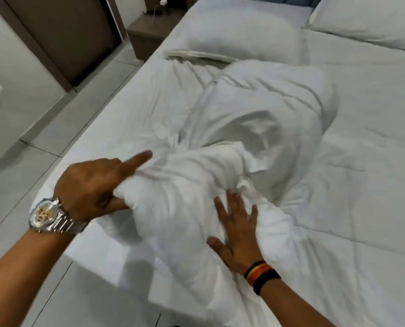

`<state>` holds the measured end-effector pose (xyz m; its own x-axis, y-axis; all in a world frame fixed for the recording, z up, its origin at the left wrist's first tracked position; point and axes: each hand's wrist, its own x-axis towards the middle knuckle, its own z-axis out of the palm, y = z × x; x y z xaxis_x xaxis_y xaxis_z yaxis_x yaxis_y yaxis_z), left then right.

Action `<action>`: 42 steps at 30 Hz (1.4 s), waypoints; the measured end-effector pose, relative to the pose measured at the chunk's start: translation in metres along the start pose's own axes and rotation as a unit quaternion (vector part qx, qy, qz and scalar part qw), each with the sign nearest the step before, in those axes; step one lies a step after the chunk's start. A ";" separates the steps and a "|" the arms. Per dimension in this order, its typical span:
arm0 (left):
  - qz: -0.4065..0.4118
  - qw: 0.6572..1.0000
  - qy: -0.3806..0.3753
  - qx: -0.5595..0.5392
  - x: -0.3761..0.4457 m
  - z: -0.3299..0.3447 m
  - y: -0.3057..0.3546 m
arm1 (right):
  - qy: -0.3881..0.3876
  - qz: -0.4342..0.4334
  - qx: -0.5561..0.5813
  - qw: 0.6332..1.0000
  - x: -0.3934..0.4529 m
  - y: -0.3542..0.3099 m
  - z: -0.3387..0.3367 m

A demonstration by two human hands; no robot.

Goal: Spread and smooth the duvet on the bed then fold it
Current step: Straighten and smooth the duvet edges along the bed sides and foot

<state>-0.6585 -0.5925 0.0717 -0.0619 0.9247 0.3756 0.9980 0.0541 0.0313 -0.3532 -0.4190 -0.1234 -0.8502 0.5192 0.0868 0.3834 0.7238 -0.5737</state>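
Duvet (232, 142): white cloth, matt, soft, creasing heavily in a bunched heap. Sheet (361, 109): white cloth, matt, lying smoother at right. Pillows (366, 17): white cloth, matt, far. Watch (48, 214): polished metal, glinting, linked band. Wristband (261, 276): striped, matt, looking like cloth or rubber. Floor (31, 161): pale tiles, glossy. Nightstand (149, 34): brown wood-look, matt.

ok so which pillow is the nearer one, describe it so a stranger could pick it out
Start at the white bed and look toward its far end, past the bunched duvet. The nearer pillow lies just beyond that heap, on the bedside table side. Unlike the other pillow in the far corner, its open flap end points toward the floor.
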 end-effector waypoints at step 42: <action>-0.574 0.801 0.004 -0.173 -0.129 0.192 0.100 | -0.097 0.151 -0.197 0.964 -0.073 0.009 0.077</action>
<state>-0.5491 -0.6342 -0.1520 -0.9375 0.3390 -0.0790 0.2221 0.7574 0.6140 -0.3155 -0.4852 -0.1975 -0.7150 0.6660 -0.2126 0.6989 0.6892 -0.1913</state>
